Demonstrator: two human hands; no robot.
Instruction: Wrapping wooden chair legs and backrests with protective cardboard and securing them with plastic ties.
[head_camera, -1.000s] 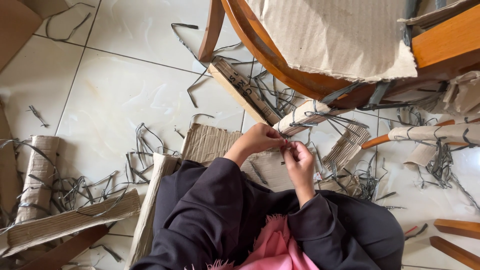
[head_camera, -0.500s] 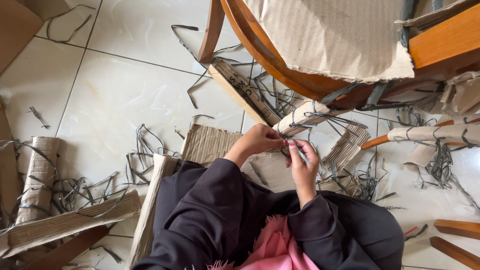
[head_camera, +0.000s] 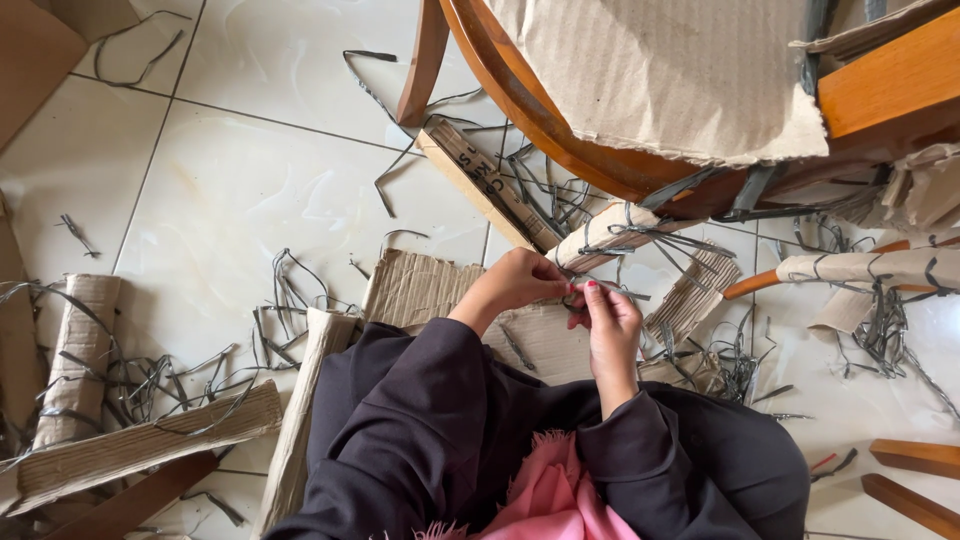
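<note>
Grey strapping (head_camera: 575, 293) sits pinched between your left hand (head_camera: 520, 282) and right hand (head_camera: 608, 318), beside the wrapped chair leg (head_camera: 610, 232). Its stiff edge may nick your fingers if the pinch slips.

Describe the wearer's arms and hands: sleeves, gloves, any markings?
Both arms wear loose, long, dark sleeves, near black, that end at the wrists. The left hand and right hand are bare: no gloves, and no rings or watch that I can make out. A fingernail on the right hand looks painted red. A pink fringed cloth lies between the sleeves.
</note>
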